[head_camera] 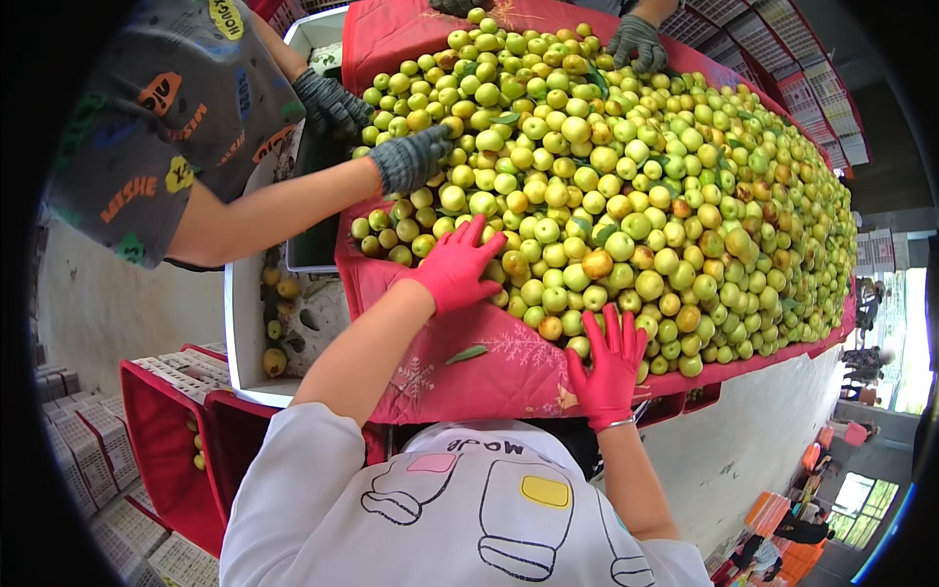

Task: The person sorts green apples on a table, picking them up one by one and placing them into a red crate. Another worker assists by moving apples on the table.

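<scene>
A large heap of green and yellow jujube-like fruit [631,198] covers a table spread with red quilted cloth [440,374]. My left hand [462,265], in a pink-red glove, rests with fingers spread on the heap's near left edge. Its fingertips touch several fruits, and none is plainly gripped. To the right, my right hand [609,367], gloved alike, lies at the near edge with its fingers pointing into the fruit. Its palm is hidden. A green leaf [466,354] lies on the bare cloth between the two hands. Some fruits in the heap show brown patches.
At the left a co-worker's grey-gloved hands [412,158] touch the fruit; another gloved hand [638,45] is at the far edge. A white-edged tray [233,330] with a few fruits and leaves adjoins the cloth. Red-lined crates [165,440] stand lower left.
</scene>
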`<state>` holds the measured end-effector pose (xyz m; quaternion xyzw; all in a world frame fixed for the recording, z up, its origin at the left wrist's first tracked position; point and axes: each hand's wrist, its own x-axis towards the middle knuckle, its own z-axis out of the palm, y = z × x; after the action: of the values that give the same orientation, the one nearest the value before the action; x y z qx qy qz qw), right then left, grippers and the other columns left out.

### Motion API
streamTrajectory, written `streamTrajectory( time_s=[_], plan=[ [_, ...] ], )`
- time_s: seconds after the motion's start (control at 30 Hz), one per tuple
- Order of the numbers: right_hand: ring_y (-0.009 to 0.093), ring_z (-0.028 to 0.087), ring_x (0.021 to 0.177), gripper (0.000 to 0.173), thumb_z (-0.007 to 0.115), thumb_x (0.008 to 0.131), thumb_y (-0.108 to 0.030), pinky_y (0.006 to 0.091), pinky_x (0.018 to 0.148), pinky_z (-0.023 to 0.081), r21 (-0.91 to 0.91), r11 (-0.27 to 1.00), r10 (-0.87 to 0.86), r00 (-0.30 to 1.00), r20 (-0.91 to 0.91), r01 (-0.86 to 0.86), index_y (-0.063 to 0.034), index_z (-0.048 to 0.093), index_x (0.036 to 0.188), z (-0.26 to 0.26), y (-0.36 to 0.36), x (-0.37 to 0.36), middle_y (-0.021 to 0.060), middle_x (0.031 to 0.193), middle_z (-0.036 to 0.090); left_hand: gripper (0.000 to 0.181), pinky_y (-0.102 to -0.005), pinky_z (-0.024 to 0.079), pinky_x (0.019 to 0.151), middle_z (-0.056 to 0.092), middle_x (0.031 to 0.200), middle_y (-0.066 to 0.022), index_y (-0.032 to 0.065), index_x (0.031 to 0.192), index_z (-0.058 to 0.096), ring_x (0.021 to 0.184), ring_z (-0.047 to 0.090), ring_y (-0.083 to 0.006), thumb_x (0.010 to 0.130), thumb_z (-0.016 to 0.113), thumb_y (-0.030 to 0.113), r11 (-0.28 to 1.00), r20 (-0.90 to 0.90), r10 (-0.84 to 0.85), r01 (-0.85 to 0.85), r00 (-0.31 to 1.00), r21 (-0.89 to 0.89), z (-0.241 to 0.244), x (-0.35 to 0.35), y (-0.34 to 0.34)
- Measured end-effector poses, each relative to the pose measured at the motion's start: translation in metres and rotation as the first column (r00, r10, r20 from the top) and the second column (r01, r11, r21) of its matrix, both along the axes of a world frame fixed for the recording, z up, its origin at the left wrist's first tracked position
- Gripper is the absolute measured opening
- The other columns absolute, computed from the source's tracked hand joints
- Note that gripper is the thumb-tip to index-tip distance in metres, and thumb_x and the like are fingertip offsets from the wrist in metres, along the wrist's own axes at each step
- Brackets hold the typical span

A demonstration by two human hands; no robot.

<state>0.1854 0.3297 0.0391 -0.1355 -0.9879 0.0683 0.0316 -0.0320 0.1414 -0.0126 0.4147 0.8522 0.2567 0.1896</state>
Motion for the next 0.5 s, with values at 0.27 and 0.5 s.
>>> streamTrajectory(
  time_s=[0.27, 0.5],
  plan=[
    [0.044, 0.029, 0.138, 0.052, 0.067, 0.081, -0.024, 0.0598, 0.114, 0.015, -0.077, 0.995, -0.066, 0.998, -0.018, 0.064, -0.0162, 0.057, 0.132, 0.0, 0.002, 0.017, 0.0168, 0.148, 0.04, 0.068, -0.0535, 0.029, 0.112, 0.038, 0.148, -0.0186, 0.0085, 0.138, 0.045, 0.137, 0.03, -0.0487, 0.081, 0.07, 0.034, 0.982, -0.129, 0.185, -0.189, 0.974, -0.02, -0.027, -0.033, -0.025],
    [0.044, 0.03, 0.137, 0.049, 0.065, 0.081, -0.025, 0.0605, 0.113, 0.017, -0.092, 0.993, -0.078, 0.997, -0.024, 0.075, -0.0156, 0.06, 0.129, 0.0, 0.001, 0.014, 0.0148, 0.147, 0.042, 0.03, -0.0469, 0.047, 0.092, 0.058, 0.121, -0.0137, 0.0111, 0.114, 0.058, 0.113, 0.055, -0.0398, 0.084, 0.059, 0.011, 0.893, -0.258, 0.436, -0.38, 0.862, 0.239, -0.026, -0.089, 0.041]
  ],
)
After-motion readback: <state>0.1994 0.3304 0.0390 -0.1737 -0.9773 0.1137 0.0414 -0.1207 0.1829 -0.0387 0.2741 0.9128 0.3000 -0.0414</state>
